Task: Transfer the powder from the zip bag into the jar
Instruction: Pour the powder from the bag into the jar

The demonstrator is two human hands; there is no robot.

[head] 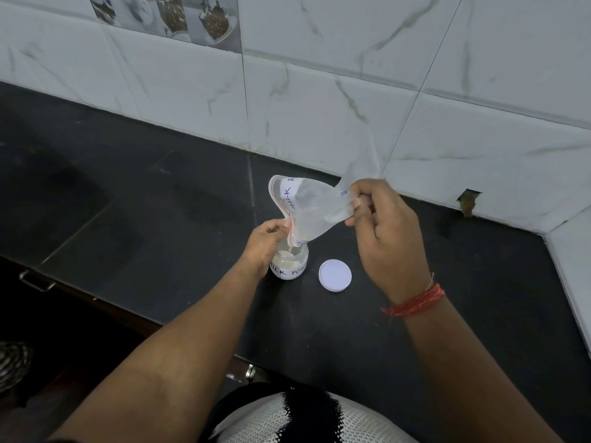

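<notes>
A clear zip bag (315,207) with a red zip line and blue handwriting is tipped mouth-down over a small clear jar (291,265) on the black counter. The jar carries a white label with blue writing and holds white powder; a thin stream falls into its mouth. My left hand (267,241) pinches the bag's open zip edge right beside the jar's rim and partly hides the jar. My right hand (383,231), with a red thread at the wrist, grips the bag's bottom end and holds it raised to the right. The bag looks almost empty.
The jar's white round lid (334,275) lies flat on the black counter (160,203) just right of the jar. A white marble-tiled wall (319,107) runs close behind, with a corner at the far right. Drawer handles show under the counter's front edge.
</notes>
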